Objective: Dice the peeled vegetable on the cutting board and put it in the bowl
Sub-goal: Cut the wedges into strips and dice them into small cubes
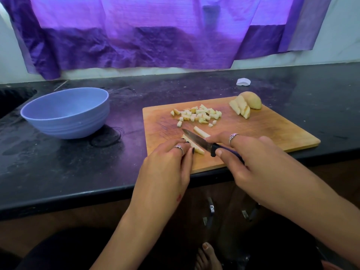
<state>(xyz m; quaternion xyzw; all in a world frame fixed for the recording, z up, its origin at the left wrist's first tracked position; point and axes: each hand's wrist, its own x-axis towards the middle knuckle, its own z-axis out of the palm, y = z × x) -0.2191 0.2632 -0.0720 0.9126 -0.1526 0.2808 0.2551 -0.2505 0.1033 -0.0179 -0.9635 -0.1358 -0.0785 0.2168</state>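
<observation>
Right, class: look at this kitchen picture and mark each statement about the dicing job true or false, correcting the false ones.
1. The bowl holds diced pieces. False: it looks empty; the dice lie on the board.
2. The right hand holds the knife. True.
3. The left hand rests on the bowl. False: its fingers hold a strip on the board.
4. An uncut chunk sits at the board's far right. True.
5. The bowl stands left of the board. True.
</observation>
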